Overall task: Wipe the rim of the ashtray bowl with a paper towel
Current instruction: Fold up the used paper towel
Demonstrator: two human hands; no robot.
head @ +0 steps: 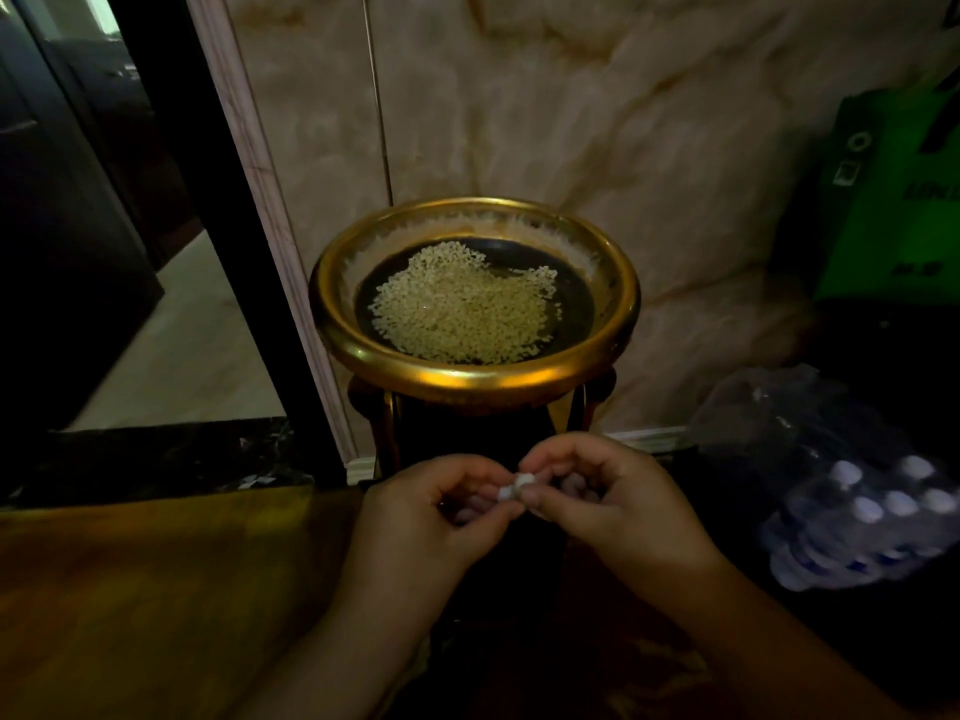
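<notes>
A standing ashtray with a gold-rimmed bowl (470, 379) stands against the marble wall; pale gravel (460, 309) covers part of its dark inside. Below the bowl, in front of the dark stand, my left hand (431, 517) and my right hand (608, 498) meet fingertip to fingertip. Between them they pinch a small white wad of paper towel (514, 486), of which only a little shows. Both hands are well below the rim and do not touch the bowl.
A shrink-wrapped pack of water bottles (862, 506) lies on the floor at the right, with a green bag (893, 200) behind it. A dark doorframe (208, 200) stands at the left. A brown wooden surface (156, 589) fills the lower left.
</notes>
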